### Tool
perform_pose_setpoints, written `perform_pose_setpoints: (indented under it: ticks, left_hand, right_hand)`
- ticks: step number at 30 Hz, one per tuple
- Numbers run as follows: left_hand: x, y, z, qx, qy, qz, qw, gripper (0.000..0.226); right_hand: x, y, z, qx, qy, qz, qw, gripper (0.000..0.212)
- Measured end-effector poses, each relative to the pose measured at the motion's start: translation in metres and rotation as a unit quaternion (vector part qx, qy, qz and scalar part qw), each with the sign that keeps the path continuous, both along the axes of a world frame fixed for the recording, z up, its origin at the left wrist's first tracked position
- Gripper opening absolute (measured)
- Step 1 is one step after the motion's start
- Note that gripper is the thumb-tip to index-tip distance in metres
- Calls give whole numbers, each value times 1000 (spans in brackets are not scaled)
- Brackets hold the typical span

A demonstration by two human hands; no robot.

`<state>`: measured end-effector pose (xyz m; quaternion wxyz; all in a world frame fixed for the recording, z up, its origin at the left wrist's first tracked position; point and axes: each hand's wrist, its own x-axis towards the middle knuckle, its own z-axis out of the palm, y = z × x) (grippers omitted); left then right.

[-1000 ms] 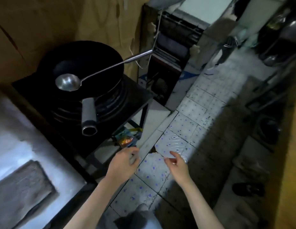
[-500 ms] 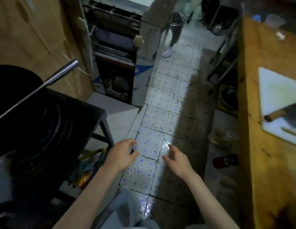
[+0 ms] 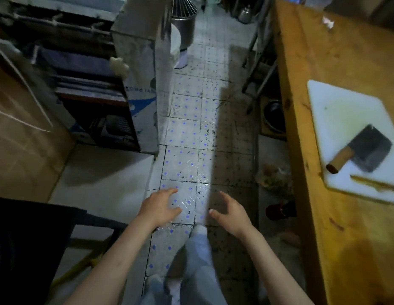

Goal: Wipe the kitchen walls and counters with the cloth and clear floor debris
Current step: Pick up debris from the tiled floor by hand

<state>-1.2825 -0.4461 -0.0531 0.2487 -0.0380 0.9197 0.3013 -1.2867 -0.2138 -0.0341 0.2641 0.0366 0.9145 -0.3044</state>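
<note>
Both my hands hover in front of me over the tiled floor (image 3: 187, 133), which is speckled with dark debris. My left hand (image 3: 159, 206) has relaxed, spread fingers and holds nothing. My right hand (image 3: 230, 211) is likewise loose and empty, palm turned inward. No cloth is in view. The wooden counter (image 3: 301, 133) runs along the right side. My leg in light trousers (image 3: 198, 260) steps forward between my arms.
A white cutting board (image 3: 341, 111) with a cleaver (image 3: 363, 150) lies on the counter. A pile of scraps (image 3: 274, 177) and a dark red bottle (image 3: 279, 210) sit on the floor under the counter's edge. Left stand a metal machine (image 3: 136, 84) and the black stove stand (image 3: 26, 238).
The view has swung right and forward: the wok and ladle have left the frame, the counter and cutting board came in. Both hands stay empty in front of me.
</note>
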Motion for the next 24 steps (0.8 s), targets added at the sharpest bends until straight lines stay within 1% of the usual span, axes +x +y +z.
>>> perform_pose_setpoints:
  ticks: [3,6,10,15,20,24]
  left_hand:
    - [-46,9,-10,-36,-4,-36,999,70]
    - [-97,20,-17,-72,-15,-62,995,72]
    - [-159,30,-30,-104,-36,-62,992,71]
    - [-230,27,-46,-126,-55,-68,988,65]
    - [-314,24,-71,-122,-74,-93,985,65]
    - [-381,23,-107,-111,-97,-123,981,62]
  right_hand:
    - [-44,11,-11,8,-15,-3,1000,79]
    - [-94,21,-22,22,-26,21,999,81]
    - [-166,29,-36,30,-59,46,997,81]
    - [-242,30,-57,34,-111,31,993,75]
    - [-322,19,-85,50,-115,42,991,75]
    - [-374,8,-122,32,-136,-20,990,69]
